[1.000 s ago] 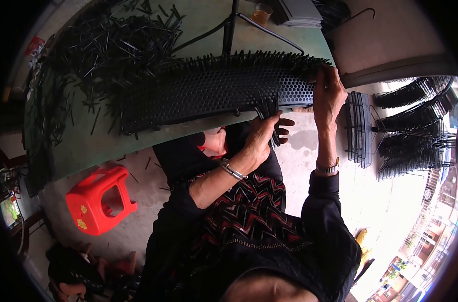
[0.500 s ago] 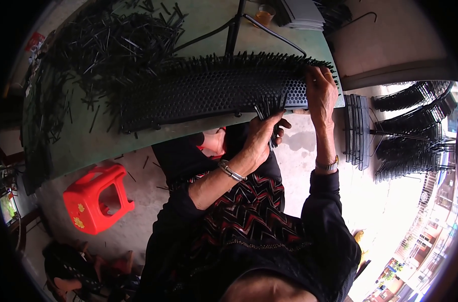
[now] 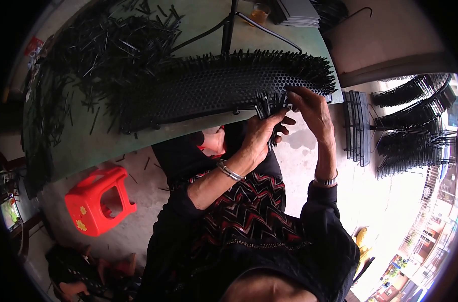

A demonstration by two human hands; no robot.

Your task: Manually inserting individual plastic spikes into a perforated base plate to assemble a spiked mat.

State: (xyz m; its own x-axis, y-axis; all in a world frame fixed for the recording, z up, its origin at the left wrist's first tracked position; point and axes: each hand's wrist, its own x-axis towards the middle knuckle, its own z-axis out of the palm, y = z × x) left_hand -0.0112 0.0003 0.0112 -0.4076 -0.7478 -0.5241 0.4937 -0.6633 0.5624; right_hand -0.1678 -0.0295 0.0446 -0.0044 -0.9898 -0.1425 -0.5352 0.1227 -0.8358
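Observation:
A long, curved black perforated panel (image 3: 209,95) lies along the table's near edge. Thin black sticks (image 3: 309,65) stand up from its holes in a dense band along the far side and at the right end. My left hand (image 3: 263,133) is closed round a bundle of loose black sticks (image 3: 264,106), held just off the panel's near edge, with their ends over it. My right hand (image 3: 312,110) has its fingers curled at the upper end of that bundle. Whatever its fingertips pinch is too small to make out.
The green table (image 3: 93,146) carries a heap of black sticks (image 3: 108,45) at far left. Behind the panel stand a black metal stand (image 3: 229,35), a cup of amber liquid (image 3: 259,14) and stacked grey sheets (image 3: 297,12). A red stool (image 3: 95,201) is at left; racked black panels (image 3: 413,121) are at right.
My right hand has moved left and toward me, from the sticks at the panel's right end to the bundle. My left hand keeps its hold, nearly still. The view has shifted slightly.

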